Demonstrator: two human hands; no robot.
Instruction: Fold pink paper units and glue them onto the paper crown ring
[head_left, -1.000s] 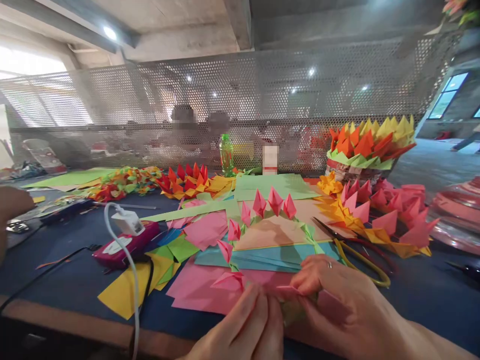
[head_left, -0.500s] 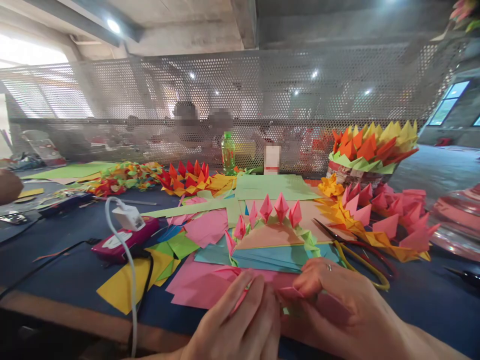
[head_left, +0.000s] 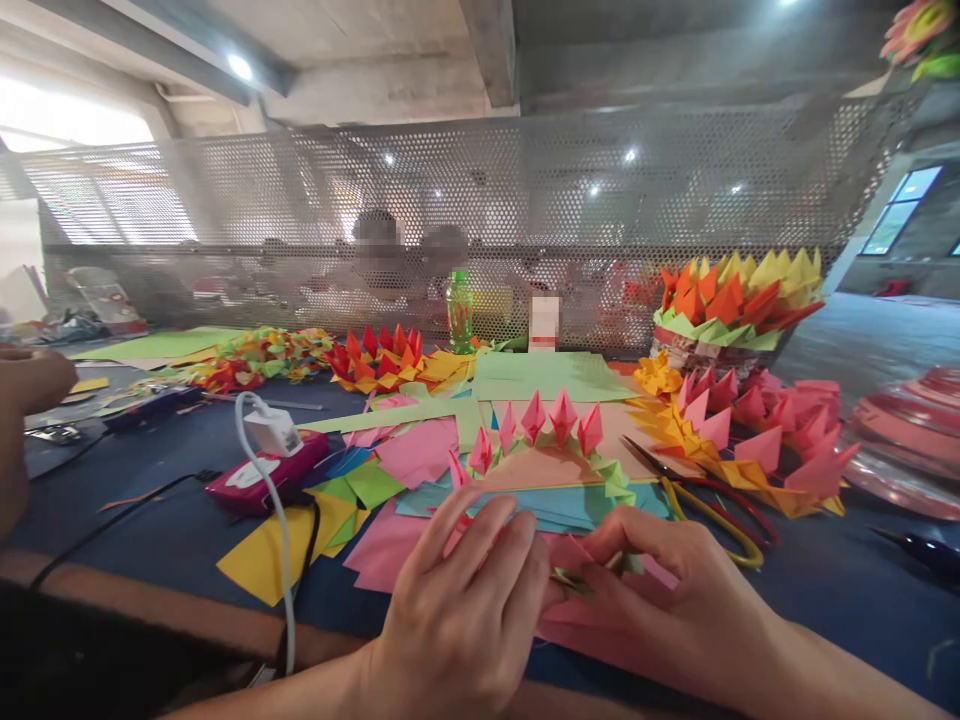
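Observation:
My left hand (head_left: pixel 469 605) is closed, its fingers bent around pink folded paper that they mostly cover. Facing it, my right hand (head_left: pixel 667 585) pinches a small pink and green folded paper piece (head_left: pixel 571 578) between thumb and fingers. Just beyond both hands, a curved chain of folded green paper with upright pink petals (head_left: pixel 534 418) rests over peach and blue sheets (head_left: pixel 517 512). Pink paper sheets (head_left: pixel 386 548) lie under and left of my hands. Scissors with yellow and red handles (head_left: pixel 739 515) lie right of my right hand.
A magenta power strip (head_left: pixel 262 480) with a white charger (head_left: pixel 274 430) stands left. Paper petal flowers (head_left: pixel 739 300) fill the right side, near a pink transparent container (head_left: pixel 911 440). A green bottle (head_left: pixel 460 312) stands before a perforated metal screen (head_left: pixel 570 200). Another person's hand (head_left: pixel 34 385) shows far left.
My view has shifted slightly left. My right hand has turned the paper so a green edge shows, and my left hand has risen a little. The other person's hand reaches further into view.

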